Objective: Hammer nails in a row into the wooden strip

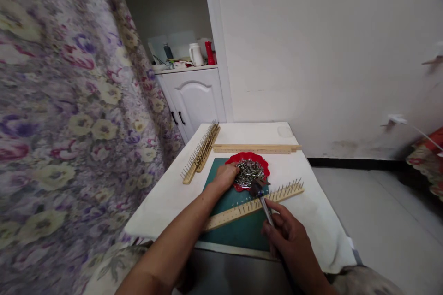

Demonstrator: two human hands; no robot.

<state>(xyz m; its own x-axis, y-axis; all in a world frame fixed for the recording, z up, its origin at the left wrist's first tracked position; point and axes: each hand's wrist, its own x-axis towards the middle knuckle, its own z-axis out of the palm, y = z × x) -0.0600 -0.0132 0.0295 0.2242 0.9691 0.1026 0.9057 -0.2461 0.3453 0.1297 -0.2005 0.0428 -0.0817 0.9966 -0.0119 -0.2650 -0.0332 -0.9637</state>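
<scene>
My left hand [226, 176] reaches to the left side of a scalloped red dish [266, 166]. Its closed fingertips touch the heap of metal nails [248, 174]; whether a nail is pinched between them is too small to make out. In my right hand [289, 235] is a hammer [265, 205], gripped by its metal shaft, head pointing away from me at the dish's near rim. Below the dish, a wooden strip [226, 215] lies slanted across a green mat [238, 235]. Nails stand upright along its right part; small holes show at its left end.
The table [162, 207] has a white top. Nail-studded wooden strips [204, 147] lie at its far left, and other strips [256, 149] lie behind the dish. A floral curtain [86, 124] hangs left; a white cabinet [195, 97] stands beyond, beside a wall [311, 55].
</scene>
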